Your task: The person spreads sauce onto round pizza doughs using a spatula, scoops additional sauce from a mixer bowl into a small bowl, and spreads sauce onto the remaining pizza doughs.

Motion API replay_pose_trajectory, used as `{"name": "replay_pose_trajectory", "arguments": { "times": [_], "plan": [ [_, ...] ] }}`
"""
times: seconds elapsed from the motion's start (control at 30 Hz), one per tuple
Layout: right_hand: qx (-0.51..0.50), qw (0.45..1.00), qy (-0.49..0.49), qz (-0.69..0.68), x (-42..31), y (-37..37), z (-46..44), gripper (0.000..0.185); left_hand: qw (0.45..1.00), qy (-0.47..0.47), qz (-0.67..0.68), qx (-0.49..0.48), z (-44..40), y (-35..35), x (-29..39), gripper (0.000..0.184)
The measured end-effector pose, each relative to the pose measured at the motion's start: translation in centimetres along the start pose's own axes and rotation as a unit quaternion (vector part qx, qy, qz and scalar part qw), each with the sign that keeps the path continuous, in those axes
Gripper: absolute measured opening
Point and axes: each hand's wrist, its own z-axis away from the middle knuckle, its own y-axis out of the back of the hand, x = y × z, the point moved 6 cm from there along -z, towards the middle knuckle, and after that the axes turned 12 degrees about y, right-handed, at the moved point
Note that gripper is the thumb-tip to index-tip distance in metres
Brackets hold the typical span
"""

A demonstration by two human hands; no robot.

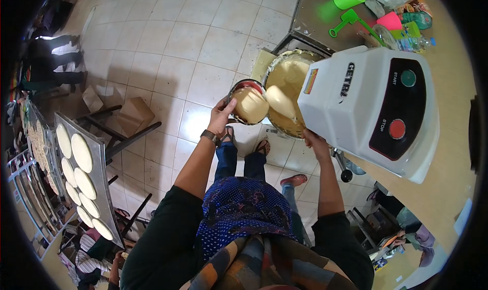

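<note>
The left hand (221, 118) holds a small bowl (249, 85), its thumb laid at the rim; the other fingers go under the side and are partly hidden, so I cannot tell how firmly they press. The right hand (316, 141) is at the near edge of the mixing bowl (273, 66), its fingers curled together, seemingly round the handle of a batter-coated scoop (280, 100). The scoop lies over the left part of that bowl, its loaded end pointing toward the small bowl, which sits just beside the large rim and carries a smooth mound of batter (251, 106).

To work cleanly here, keep the two rims close, since the floor (198, 81) lies below any gap. Tilt the scoop only once its end is well inside the small bowl, and let the thick batter slide off rather than shaking it. Wiping the scoop's underside on the large rim should cut drips. Steady the small bowl from beneath as it grows heavier, and keep the right wrist clear of the white mixer (351, 94) overhanging the right side.
</note>
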Motion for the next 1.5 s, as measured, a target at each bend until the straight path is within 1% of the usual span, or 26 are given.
{"name": "replay_pose_trajectory", "arguments": {
  "times": [0.07,0.1,0.13,0.17,0.2,0.27,0.3,0.47,0.53,0.57,0.6,0.67,0.7,0.73,0.8,0.83,0.9,1.07,1.1,1.13,1.17,1.2,1.27,1.3,1.37,1.5],
  "plan": [
    [0.028,0.995,0.101,-0.001,-3.1,-2.4,1.8,0.02,1.0,-0.001,-0.025,0.017,-0.4,-1.1,-0.9,0.059],
    [0.033,0.994,0.101,-0.001,-3.4,-3.8,2.3,0.02,1.0,0.0,-0.026,0.003,-0.3,-1.9,-1.0,0.061],
    [0.069,0.961,0.238,0.125,-5.3,-4.8,3.0,0.025,1.0,0.0,-0.028,-0.001,-0.3,-2.7,-1.2,0.061],
    [0.102,0.892,0.365,0.247,-7.2,-5.8,4.1,0.032,1.0,0.01,-0.009,-0.023,-0.4,-3.6,-1.5,0.062],
    [0.105,0.892,0.364,0.247,-7.4,-6.2,4.6,0.032,0.999,0.02,0.011,-0.043,-0.2,-4.6,-1.6,0.062],
    [0.104,0.817,0.423,0.377,-8.6,-7.4,5.9,0.035,0.999,0.019,-0.01,-0.038,0.2,-5.4,-1.2,0.064],
    [0.116,0.8,0.443,0.388,-8.7,-6.9,6.5,0.04,0.999,0.029,-0.01,-0.038,0.4,-5.5,-1.0,0.065],
    [0.07,0.825,0.407,0.387,-6.2,-1.3,8.3,0.039,0.996,0.065,-0.008,-0.067,-0.6,-4.4,-1.9,0.07],
    [0.082,0.827,0.396,0.391,-5.1,0.7,8.7,0.036,0.994,0.066,0.012,-0.089,-1.0,-4.2,-2.2,0.081],
    [0.091,0.861,0.359,0.348,-4.1,1.8,8.5,0.034,0.994,0.066,0.014,-0.088,-1.1,-4.0,-2.3,0.081],
    [0.089,0.862,0.359,0.348,-3.1,2.6,8.0,0.034,0.991,0.08,0.02,-0.105,-1.0,-4.0,-2.5,0.081],
    [0.124,0.759,0.358,0.53,-1.4,3.6,7.3,0.033,0.988,0.097,0.027,-0.12,-1.0,-3.8,-2.9,0.081],
    [0.156,0.745,0.417,0.497,-4.6,2.2,6.6,0.03,0.983,0.08,0.056,-0.155,-0.9,-4.1,-2.8,0.08],
    [0.154,0.746,0.415,0.497,-3.4,2.3,4.7,0.03,0.976,0.063,0.084,-0.189,-0.7,-4.4,-2.5,0.078],
    [0.161,0.689,0.405,0.58,1.7,2.4,0.6,0.026,0.974,0.073,0.093,-0.191,-0.3,-3.9,-2.2,0.077],
    [0.159,0.692,0.402,0.578,3.8,2.6,0.4,0.026,0.972,0.081,0.099,-0.196,0.0,-3.6,-2.2,0.076],
    [0.136,0.751,0.332,0.555,6.5,1.1,-9.4,0.025,0.971,0.082,0.104,-0.198,0.4,-2.8,-2.3,0.076],
    [0.068,0.867,0.153,0.47,16.1,-4.1,-20.4,0.025,0.97,0.093,0.133,-0.181,1.8,0.0,-2.2,0.08],
    [0.065,0.868,0.155,0.467,14.3,-5.3,-20.2,0.025,0.975,0.086,0.118,-0.168,2.2,0.3,-1.9,0.083],
    [0.036,0.94,0.051,0.336,12.1,-6.6,-19.3,0.025,0.976,0.085,0.118,-0.163,1.9,1.0,-2.1,0.083],
    [0.006,0.979,-0.057,0.195,10.6,-7.7,-18.1,0.026,0.977,0.082,0.117,-0.158,1.5,2.0,-2.6,0.082],
    [0.001,0.979,-0.059,0.194,9.6,-7.7,-17.5,0.026,0.978,0.079,0.115,-0.152,1.3,2.8,-3.0,0.081],
    [-0.036,0.996,-0.081,0.017,8.9,-7.2,-16.6,0.028,0.982,0.076,0.099,-0.139,1.1,3.9,-3.2,0.08],
    [-0.035,0.996,-0.08,0.018,9.8,-6.2,-16.6,0.028,0.986,0.071,0.081,-0.129,1.1,4.1,-3.0,0.08],
    [-0.052,0.992,-0.057,-0.101,12.1,-4.6,-16.5,0.029,0.988,0.069,0.063,-0.124,1.3,3.8,-2.3,0.08],
    [-0.045,0.991,-0.033,-0.124,9.3,0.2,-12.6,0.028,0.994,0.063,0.003,-0.09,0.6,3.6,-1.8,0.08]
  ]
}}
